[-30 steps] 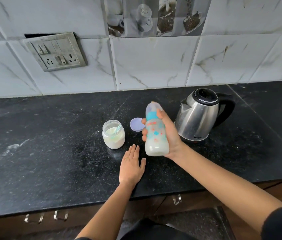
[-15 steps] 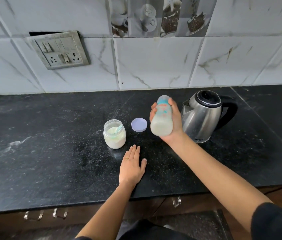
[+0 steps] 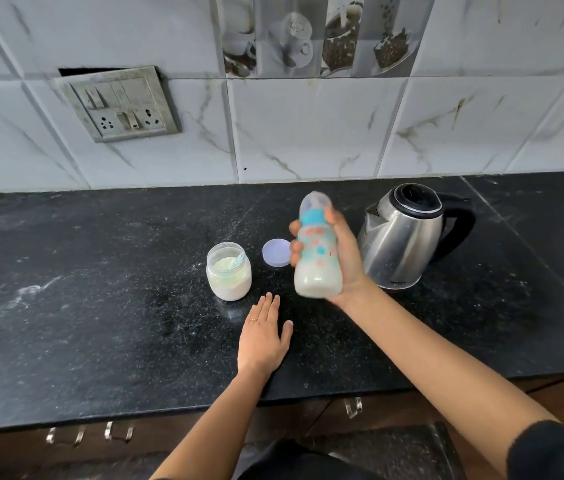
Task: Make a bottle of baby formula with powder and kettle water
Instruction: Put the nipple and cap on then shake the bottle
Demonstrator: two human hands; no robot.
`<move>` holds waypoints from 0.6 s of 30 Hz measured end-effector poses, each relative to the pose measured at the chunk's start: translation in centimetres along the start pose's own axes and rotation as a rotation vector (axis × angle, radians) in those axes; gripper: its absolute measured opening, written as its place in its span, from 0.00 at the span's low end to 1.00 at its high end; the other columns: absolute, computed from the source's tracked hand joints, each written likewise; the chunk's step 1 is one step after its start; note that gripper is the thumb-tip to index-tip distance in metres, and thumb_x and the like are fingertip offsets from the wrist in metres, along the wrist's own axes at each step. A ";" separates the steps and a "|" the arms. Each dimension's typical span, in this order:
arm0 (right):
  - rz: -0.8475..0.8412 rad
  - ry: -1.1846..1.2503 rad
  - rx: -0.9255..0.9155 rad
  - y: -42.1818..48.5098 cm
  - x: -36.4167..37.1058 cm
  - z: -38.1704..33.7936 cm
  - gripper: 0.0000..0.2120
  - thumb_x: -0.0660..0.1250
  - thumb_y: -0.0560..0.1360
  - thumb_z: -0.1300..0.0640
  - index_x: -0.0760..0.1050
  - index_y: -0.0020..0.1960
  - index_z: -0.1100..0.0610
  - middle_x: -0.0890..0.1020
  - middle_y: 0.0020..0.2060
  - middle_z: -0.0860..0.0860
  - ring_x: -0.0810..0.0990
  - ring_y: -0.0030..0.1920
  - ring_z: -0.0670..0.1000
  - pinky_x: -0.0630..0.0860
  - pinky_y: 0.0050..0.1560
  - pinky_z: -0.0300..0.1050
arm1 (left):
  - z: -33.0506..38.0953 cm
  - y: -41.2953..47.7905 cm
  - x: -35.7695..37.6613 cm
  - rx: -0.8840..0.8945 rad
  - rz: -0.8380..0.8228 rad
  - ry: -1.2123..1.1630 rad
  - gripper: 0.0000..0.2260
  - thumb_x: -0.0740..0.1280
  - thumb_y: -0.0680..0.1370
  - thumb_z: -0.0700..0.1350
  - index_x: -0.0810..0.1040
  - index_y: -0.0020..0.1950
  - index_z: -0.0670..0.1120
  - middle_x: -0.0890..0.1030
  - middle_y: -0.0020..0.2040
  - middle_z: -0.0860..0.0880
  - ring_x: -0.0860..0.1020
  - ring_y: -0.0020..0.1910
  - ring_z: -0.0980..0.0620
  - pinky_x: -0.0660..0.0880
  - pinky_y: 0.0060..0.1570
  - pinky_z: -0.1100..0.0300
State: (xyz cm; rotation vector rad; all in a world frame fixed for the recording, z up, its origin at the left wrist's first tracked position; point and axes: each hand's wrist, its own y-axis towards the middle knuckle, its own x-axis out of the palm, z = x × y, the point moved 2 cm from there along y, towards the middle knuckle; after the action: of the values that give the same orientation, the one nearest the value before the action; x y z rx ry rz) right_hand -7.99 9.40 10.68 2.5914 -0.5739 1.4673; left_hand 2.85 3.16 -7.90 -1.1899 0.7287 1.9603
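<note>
Right hand is gripping a tilted bottle of milky formula while left hand is lying flat, fingers straight; a slip could topple the open jar just to its left.

Blurred bottle, covered palm
The bottle is smeared with blur, leaving its print unreadable, and it hides the right hand's palm. The kettle's label is too small to read.
</note>
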 end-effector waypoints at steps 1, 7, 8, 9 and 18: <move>0.026 0.041 -0.040 0.5 -0.1 -0.6 0.27 0.81 0.55 0.50 0.75 0.47 0.59 0.79 0.38 0.53 0.79 0.29 0.52 0.78 0.29 0.42 | 0.0 0.0 0.0 0.002 -0.003 -0.002 0.27 0.51 0.82 0.56 0.53 0.78 0.46 0.54 0.78 0.49 0.48 0.77 0.55 0.43 0.74 0.61; -0.055 0.002 -0.012 -0.1 0.4 -0.3 0.25 0.79 0.58 0.50 0.74 0.48 0.59 0.79 0.38 0.54 0.79 0.29 0.52 0.78 0.29 0.43 | 0.1 0.0 0.1 0.005 -0.007 0.004 0.27 0.51 0.82 0.56 0.53 0.78 0.46 0.53 0.78 0.49 0.48 0.77 0.55 0.43 0.75 0.61; -0.072 -0.015 -0.017 -0.1 0.7 -0.5 0.24 0.79 0.58 0.50 0.75 0.47 0.59 0.80 0.38 0.53 0.79 0.29 0.51 0.78 0.29 0.43 | 0.1 0.0 0.1 0.005 -0.005 0.004 0.27 0.51 0.82 0.56 0.53 0.78 0.46 0.54 0.78 0.49 0.48 0.77 0.55 0.43 0.75 0.61; -0.075 0.005 -0.037 0.3 0.9 -1.1 0.23 0.79 0.58 0.50 0.76 0.47 0.59 0.80 0.37 0.53 0.79 0.29 0.51 0.78 0.29 0.43 | 0.0 0.0 0.0 0.004 -0.003 0.004 0.27 0.51 0.82 0.56 0.53 0.78 0.46 0.54 0.78 0.49 0.48 0.77 0.55 0.43 0.75 0.61; -0.226 -0.090 -0.081 0.4 2.5 -2.6 0.18 0.75 0.64 0.48 0.79 0.51 0.54 0.80 0.39 0.52 0.79 0.30 0.50 0.78 0.30 0.42 | 0.1 0.0 0.0 0.006 -0.001 0.011 0.27 0.52 0.82 0.56 0.54 0.78 0.46 0.54 0.78 0.49 0.49 0.77 0.54 0.43 0.75 0.61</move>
State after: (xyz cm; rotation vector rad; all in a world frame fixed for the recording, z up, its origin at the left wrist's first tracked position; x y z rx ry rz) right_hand -9.07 9.02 14.09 2.5709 -0.3275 1.2384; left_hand 2.79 3.24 -7.90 -1.1981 0.7393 1.9509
